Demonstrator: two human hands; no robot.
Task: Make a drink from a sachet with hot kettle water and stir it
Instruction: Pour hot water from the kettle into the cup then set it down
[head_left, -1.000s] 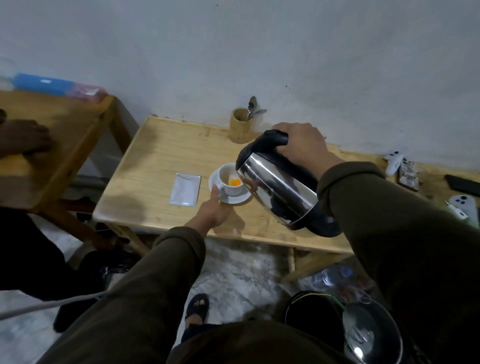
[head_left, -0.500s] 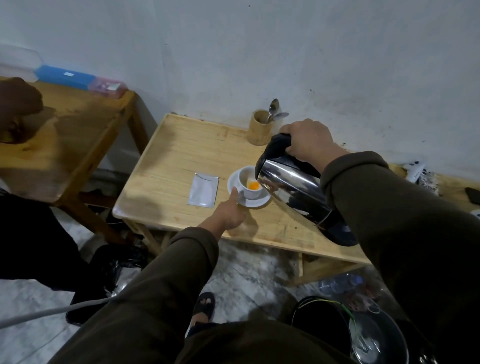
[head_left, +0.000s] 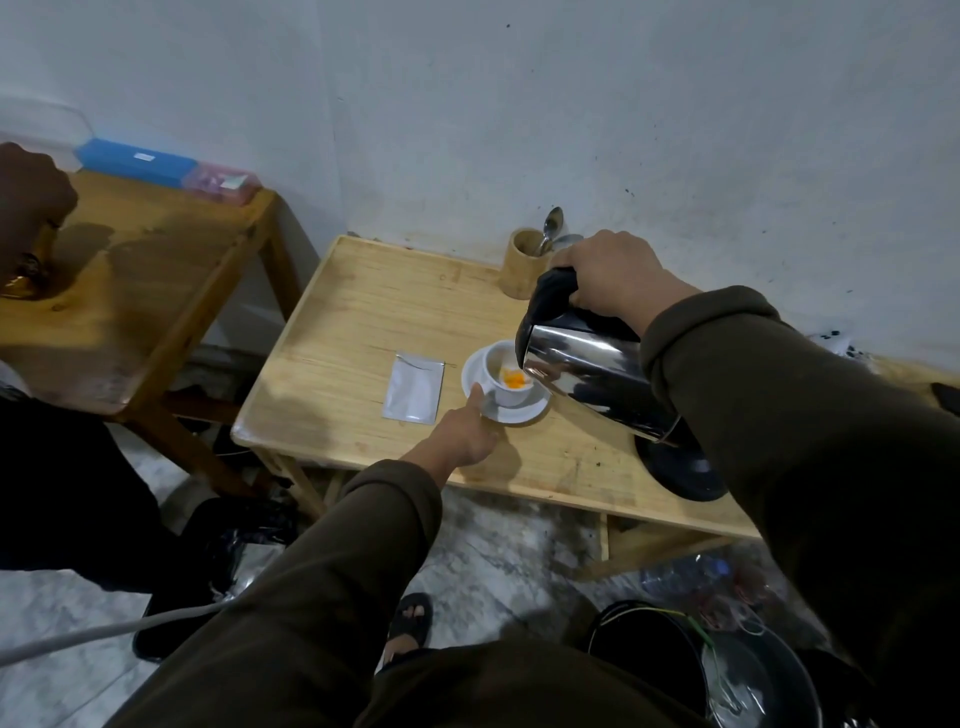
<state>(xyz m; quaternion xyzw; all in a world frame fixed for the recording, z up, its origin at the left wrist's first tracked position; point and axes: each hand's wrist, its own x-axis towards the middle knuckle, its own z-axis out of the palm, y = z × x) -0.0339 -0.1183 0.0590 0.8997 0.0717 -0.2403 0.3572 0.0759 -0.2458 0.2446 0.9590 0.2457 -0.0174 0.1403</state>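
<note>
The polished steel kettle (head_left: 587, 374) has tipped lower over the small white cup (head_left: 506, 379) on the wooden counter (head_left: 363, 322). Right hand (head_left: 613, 275) grips its black handle — heavy, hot; left hand (head_left: 467, 434) pinches the fragile saucer (head_left: 511, 413).

Kettle (head_left: 587, 371) spout hidden over cup (head_left: 506, 382)

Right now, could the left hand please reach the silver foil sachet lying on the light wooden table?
Probably yes: the left hand is at the white saucer, and the silver foil sachet lies flat just beside it, with nothing between; it would have to let go first.
</note>
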